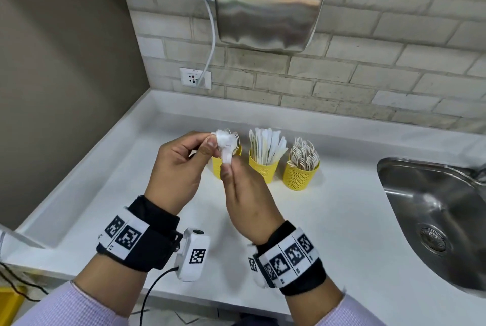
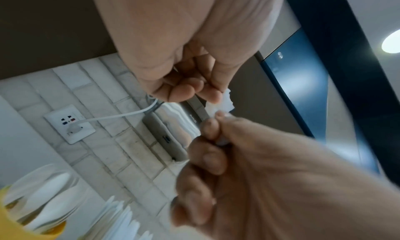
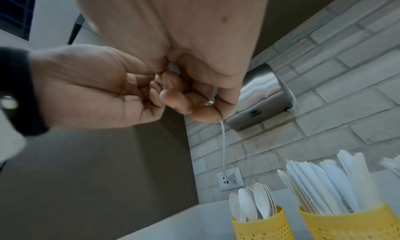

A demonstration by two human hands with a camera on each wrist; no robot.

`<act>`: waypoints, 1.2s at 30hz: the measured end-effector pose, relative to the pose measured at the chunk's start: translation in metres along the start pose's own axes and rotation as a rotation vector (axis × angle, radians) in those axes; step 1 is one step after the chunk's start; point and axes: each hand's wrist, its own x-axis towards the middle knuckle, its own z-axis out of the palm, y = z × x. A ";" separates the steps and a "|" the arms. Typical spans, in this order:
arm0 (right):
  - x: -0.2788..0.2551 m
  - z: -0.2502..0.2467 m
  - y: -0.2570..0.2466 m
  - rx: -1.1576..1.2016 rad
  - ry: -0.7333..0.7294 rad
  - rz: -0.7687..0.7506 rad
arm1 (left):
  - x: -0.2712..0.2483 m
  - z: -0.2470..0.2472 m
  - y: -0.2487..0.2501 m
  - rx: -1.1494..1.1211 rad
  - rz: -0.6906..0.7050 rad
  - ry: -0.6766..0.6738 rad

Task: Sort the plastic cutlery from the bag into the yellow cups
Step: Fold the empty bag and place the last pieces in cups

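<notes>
Above the white counter [image 1: 328, 220] both hands hold a small crumpled white plastic bag [image 1: 224, 145] between them. My left hand [image 1: 211, 141] pinches its upper part [image 2: 220, 105], and my right hand [image 1: 228, 166] pinches its lower end from below. Whether anything is inside it cannot be seen. Behind the hands stand three yellow cups. The left cup [image 1: 218, 165], partly hidden, holds white spoons [image 3: 253, 204]. White knives [image 1: 265, 145] fill the middle cup [image 1: 264, 169], and forks [image 1: 303, 155] fill the right cup [image 1: 299, 176].
A steel sink [image 1: 434, 220] is sunk into the counter at the right. On the brick wall hang a metal hand dryer [image 1: 268, 5] and a socket [image 1: 195, 78], joined by a white cable. A brown wall closes off the left side.
</notes>
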 end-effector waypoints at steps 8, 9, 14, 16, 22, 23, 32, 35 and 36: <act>0.000 -0.023 -0.004 -0.470 0.009 -0.186 | -0.001 0.000 -0.024 0.239 -0.075 -0.037; 0.002 -0.026 -0.007 -0.548 0.006 -0.190 | -0.002 0.000 -0.025 0.281 -0.052 -0.045; 0.019 -0.041 -0.016 -0.708 -0.035 -0.218 | -0.003 -0.004 -0.027 0.450 0.123 -0.115; 0.024 -0.045 -0.019 -0.715 -0.033 -0.235 | -0.004 -0.008 -0.026 0.474 0.143 -0.164; 0.036 -0.047 -0.027 -0.511 -0.070 -0.187 | -0.007 -0.008 -0.011 0.241 0.074 -0.168; 0.038 -0.046 -0.027 -0.443 -0.067 -0.183 | -0.006 -0.007 -0.009 0.215 0.068 -0.154; 0.036 -0.019 -0.040 0.097 0.074 0.128 | -0.006 -0.007 -0.004 0.273 0.143 -0.149; 0.041 -0.016 -0.037 0.090 0.085 0.222 | -0.008 -0.006 -0.004 0.360 0.200 -0.162; 0.042 -0.016 -0.037 0.089 0.078 0.247 | -0.008 -0.006 -0.003 0.380 0.207 -0.175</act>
